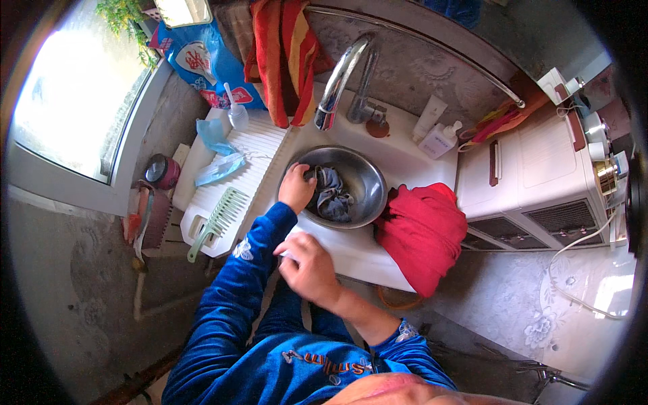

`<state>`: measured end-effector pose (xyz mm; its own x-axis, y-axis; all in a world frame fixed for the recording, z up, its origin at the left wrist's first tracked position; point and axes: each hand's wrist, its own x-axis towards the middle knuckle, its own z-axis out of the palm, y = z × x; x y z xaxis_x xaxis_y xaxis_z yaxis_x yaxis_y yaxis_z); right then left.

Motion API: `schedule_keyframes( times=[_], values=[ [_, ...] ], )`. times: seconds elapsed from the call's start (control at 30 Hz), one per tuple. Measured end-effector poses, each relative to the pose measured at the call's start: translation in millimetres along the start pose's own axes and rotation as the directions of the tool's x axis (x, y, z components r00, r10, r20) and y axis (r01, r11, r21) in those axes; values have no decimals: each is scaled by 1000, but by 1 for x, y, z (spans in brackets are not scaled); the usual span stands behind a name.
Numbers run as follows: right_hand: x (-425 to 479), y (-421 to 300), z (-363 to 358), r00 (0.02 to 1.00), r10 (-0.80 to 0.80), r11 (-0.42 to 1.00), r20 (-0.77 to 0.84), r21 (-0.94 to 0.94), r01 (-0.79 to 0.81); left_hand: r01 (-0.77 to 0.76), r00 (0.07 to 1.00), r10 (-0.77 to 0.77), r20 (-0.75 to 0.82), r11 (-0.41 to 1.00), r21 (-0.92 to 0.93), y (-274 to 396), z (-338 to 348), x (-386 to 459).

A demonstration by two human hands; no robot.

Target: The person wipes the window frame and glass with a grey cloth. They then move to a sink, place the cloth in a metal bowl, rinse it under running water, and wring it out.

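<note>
A stainless steel basin (372, 190) stands in the white sink (400, 157), with a wet dark grey-blue cloth (331, 195) bunched inside it. My left hand (297, 187) reaches over the basin's left rim, its fingertips at the cloth's edge; whether they grip it is unclear. Nearer my body, my right hand (309, 268) hovers by the sink's front edge, close to my left sleeve, fingers curled and somewhat blurred. Its sleeve is pushed up the forearm. Something small and white shows at its fingers, too unclear to name. Above the basin's far side arches a chrome faucet (336, 86).
On the ribbed washboard (263, 142) at left lie a green comb (217, 220), blue face masks (220, 169) and a white plastic bottle (237, 114). Red fabric (422, 228) drapes over the sink's right edge. A pump bottle (439, 140) and a tube (429, 119) stand behind.
</note>
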<state>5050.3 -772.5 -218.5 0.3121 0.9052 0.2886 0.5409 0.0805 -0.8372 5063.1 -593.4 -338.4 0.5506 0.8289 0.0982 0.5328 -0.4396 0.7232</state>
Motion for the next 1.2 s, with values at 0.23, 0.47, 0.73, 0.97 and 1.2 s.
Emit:
schedule_keyframes(
  times=[0.23,0.47,0.73,0.97,1.2],
  values=[
    [-22,-56,21,991,-74,992,113,105,62,-246,969,217,114,853,460,0,19,19],
    [0,-56,-7,992,117,968,38,218,-122,-430,890,345,297,422,798,-11,19,21],
    [3,-85,-20,976,99,864,196,469,-182,-521,824,287,489,45,852,-25,3,20],
    [-22,-77,-28,904,2,839,428,491,-234,-119,993,93,76,670,733,-30,-13,49],
    [-53,-48,-34,598,-137,638,790,532,-557,-125,638,-652,408,-611,-782,-44,-52,100]
  ],
)
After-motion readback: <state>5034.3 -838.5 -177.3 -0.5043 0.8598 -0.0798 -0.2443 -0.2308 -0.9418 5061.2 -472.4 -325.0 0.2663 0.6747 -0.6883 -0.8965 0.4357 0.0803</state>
